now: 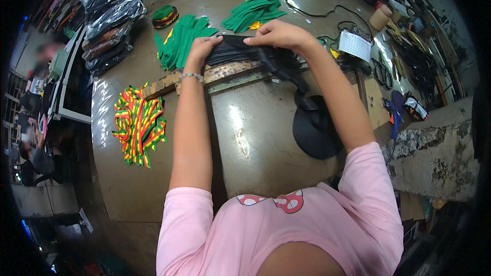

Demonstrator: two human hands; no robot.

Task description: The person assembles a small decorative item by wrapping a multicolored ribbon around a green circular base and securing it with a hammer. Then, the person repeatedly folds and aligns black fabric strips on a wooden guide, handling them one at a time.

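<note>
A black fabric strip [234, 40] is stretched between my two hands at the far side of the table. My left hand [202, 51] pinches its left end between thumb and fingers. With my right hand [282, 36] I grip the strip further right, thumb pressed against it. Beneath it lies a pile of similar black strips [230, 57], resting against a worn wooden bar [220, 72]. From near my right hand a loose black band [289, 75] trails down to a round black roll [316, 132] on the table, partly behind my right forearm.
Green strips [185, 41] lie beyond my left hand, with more green strips [254, 11] farther back. Red, yellow and green striped pieces [139, 125] are heaped at left, near a striped roll [165, 16]. Scissors [382, 73] and a white sheet [355, 46] sit at right.
</note>
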